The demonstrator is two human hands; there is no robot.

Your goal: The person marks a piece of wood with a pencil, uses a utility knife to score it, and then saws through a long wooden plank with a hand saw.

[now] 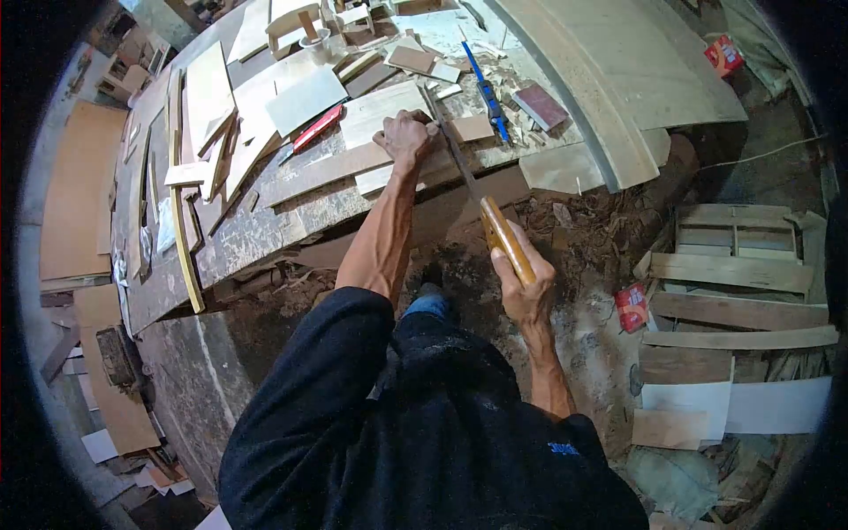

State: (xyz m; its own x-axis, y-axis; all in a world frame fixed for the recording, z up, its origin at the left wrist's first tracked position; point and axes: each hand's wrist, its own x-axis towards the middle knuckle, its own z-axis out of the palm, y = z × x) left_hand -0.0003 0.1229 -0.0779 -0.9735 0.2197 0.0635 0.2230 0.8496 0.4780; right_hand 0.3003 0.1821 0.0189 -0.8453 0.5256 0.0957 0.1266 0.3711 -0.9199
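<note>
Right hand [525,272] is gripping the handsaw's [459,166] wooden handle, forearm angled forward. Left hand [409,137], curled, is pressing the board [380,115].

The left arm reaches forward and bends at the elbow, its dark sleeve pushed up and its forearm bare. The left hand [408,137] is bent at the knuckles, back upward, fingertips hidden. The right hand [527,281] sits lower and nearer the body, its fingers wrapped in a closed grip, with the bare right forearm [548,367] rising behind it.
</note>
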